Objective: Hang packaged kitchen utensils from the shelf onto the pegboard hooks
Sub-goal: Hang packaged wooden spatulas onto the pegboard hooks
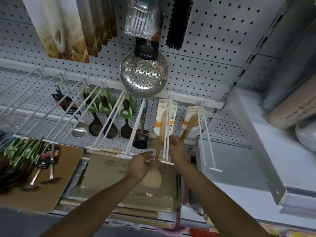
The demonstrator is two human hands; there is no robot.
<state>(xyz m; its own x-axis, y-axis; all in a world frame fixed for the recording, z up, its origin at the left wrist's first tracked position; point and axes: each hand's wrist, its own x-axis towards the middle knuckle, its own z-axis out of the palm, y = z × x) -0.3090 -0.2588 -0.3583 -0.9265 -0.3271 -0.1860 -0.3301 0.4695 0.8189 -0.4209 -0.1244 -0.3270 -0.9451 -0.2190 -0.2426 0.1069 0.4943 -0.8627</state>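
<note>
A wooden spatula point(159, 147) in a white-and-orange card sleeve point(163, 117) hangs along a long white pegboard hook point(166, 134). My left hand point(142, 164) holds the spatula's lower handle, just above its broad blade point(152, 178). My right hand point(177, 147) is curled around the hook's front end beside the handle. A second carded wooden utensil point(191, 122) hangs on the neighbouring hook to the right, its handle tip close to my right hand.
A perforated steel skimmer point(143, 76) hangs above. Ladles and dark spatulas with green cards point(106, 108) hang to the left on several white hooks. An empty double hook point(207, 137) juts out at right. Cardboard boxes point(109, 171) and a wooden board point(51, 178) lie on the shelf below.
</note>
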